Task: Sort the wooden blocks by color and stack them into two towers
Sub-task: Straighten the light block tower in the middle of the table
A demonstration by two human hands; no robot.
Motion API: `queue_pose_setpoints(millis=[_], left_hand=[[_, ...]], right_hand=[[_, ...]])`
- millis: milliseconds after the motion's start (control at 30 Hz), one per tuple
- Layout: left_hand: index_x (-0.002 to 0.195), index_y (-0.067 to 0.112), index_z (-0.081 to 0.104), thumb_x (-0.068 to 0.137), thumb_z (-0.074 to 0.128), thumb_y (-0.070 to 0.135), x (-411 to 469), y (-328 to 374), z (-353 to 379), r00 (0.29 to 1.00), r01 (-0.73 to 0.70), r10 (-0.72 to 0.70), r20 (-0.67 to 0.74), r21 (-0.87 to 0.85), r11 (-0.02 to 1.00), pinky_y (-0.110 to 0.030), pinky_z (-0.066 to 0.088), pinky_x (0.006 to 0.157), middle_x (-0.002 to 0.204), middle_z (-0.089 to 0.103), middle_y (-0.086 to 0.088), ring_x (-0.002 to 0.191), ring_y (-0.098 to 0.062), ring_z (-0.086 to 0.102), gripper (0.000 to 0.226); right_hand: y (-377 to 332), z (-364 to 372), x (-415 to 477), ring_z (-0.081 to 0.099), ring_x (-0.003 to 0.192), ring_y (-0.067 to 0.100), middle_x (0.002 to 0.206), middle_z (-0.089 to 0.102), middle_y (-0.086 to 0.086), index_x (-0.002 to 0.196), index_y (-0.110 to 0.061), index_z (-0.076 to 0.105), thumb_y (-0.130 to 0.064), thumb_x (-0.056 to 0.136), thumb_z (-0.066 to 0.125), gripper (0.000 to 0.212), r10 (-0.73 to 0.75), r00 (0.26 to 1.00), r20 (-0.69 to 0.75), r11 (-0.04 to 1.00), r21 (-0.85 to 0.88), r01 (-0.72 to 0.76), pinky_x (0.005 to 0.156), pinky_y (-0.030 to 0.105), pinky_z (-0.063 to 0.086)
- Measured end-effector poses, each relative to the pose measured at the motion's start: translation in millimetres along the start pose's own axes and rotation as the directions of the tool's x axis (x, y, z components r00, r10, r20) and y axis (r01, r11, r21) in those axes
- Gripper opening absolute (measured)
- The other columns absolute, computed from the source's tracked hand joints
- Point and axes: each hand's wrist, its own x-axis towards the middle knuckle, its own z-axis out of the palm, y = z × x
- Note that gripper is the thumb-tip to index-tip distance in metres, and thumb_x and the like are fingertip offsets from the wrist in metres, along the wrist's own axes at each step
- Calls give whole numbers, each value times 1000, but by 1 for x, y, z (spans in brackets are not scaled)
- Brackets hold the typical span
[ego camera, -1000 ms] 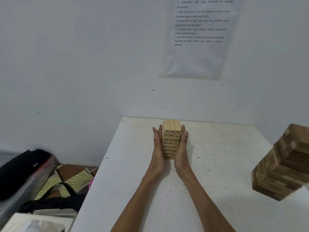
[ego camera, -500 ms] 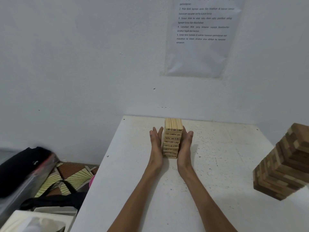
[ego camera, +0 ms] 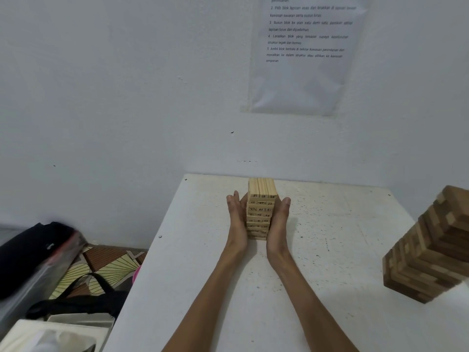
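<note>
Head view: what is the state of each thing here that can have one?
Light tower: upright on the table, pressed between both hands.
Dark tower: stacked, at the right, untouched.
Left hand: open, fingers straight, against the left side of that first stack.
Right hand: open, fingers straight, against its right side.

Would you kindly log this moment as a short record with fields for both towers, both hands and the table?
light stack: pale numbered wooden block tower, upright, mid-table near the wall
dark stack: brown mixed-tone wooden block tower, at the view's right edge
left hand: fingers straight, pressed on pale tower's left side
right hand: fingers straight, pressed on its right side
surface: white speckled table
</note>
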Motion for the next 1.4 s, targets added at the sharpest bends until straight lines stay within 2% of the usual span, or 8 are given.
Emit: queue_pose_setpoints(millis=[133,200,267,367,467,633,933,1400], left_hand=[[132,43,63,88,37,82,4,2,-33,999,36,-35,-11,85,996,-49,30,120,139,62,6,136,-14,50,65],[138,53,52,90,50,64,2,6,-56,999,18,-30,42,241,970,-47,27,121,151,46,19,139,-9,45,50],[158,41,22,87,54,35,1,11,-75,989,-16,-43,138,399,917,-38,30,120,147,48,26,138,-4,45,78],[159,33,-13,81,73,27,0,18,-90,959,-35,-106,263,483,875,-39,28,123,145,54,21,143,-4,40,116],[160,30,-13,74,90,31,-1,18,-85,963,-47,-106,249,538,842,-31,31,121,134,59,29,133,9,45,135],[161,24,-1,78,87,26,-6,16,-74,979,-107,-1,206,514,851,-5,40,97,125,65,27,120,17,52,122],[160,24,9,82,84,20,-2,11,-72,985,-130,61,159,472,872,-10,44,101,123,70,16,117,10,58,108],[160,27,12,76,88,24,1,5,-73,981,-148,60,183,512,846,-23,40,112,131,66,14,126,4,55,114]], right_hand=[[0,-25,-2,55,132,16,141,61,-3,156,-29,31,-65,92,30,74,14,1000,1,998,-64,-14,114,45,41],[-1,-40,-5,51,134,12,139,61,-11,155,-33,26,-46,93,41,65,2,999,39,989,-148,4,117,46,36],[-3,-49,-9,50,135,11,135,60,-15,154,-36,16,-24,98,46,65,-18,995,97,972,-232,40,115,45,39],[-6,-57,-14,51,136,10,137,60,-9,155,-34,7,-5,103,54,76,-37,984,177,941,-324,94,116,45,41],[-6,-59,-17,51,136,6,141,59,-1,157,-32,2,-6,97,63,89,-40,978,204,911,-394,120,121,39,35],[-7,-58,-21,52,134,3,141,60,-1,157,-34,4,-11,93,71,96,-53,976,213,894,-425,141,120,35,34],[-8,-60,-20,55,130,3,138,63,-7,157,-38,8,-8,96,67,91,-58,976,211,897,-418,143,119,42,37],[-7,-60,-19,55,128,-2,132,61,-13,158,-32,9,-4,96,65,88,-67,972,225,891,-425,160,114,25,41]])
